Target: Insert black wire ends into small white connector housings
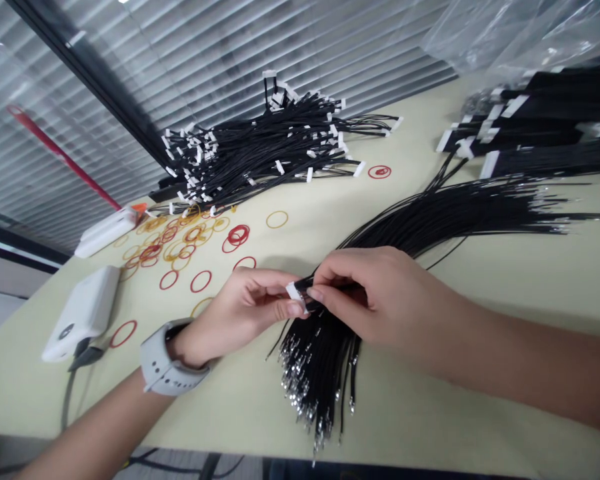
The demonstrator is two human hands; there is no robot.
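Note:
Between thumb and fingers, my left hand (245, 303) pinches a small white plug connector (296, 293). My right hand (375, 287) is closed on thin black wires right beside it, its thumb tip close to the connector. Some wires appear to run into the connector; their ends are partly hidden by my fingers. Under and around my right hand lies a thick bundle of loose black wires (325, 353), with bare metal terminals at the near end. The bundle curves away to the right, where more wire ends fan out.
A pile of black cables with white connectors (260, 147) lies by the window blinds. Rubber bands (180, 243) are scattered at left, near a white power bank (83, 313) with a cable. Bundled cables (545, 120) and a clear plastic bag (525, 33) are at far right.

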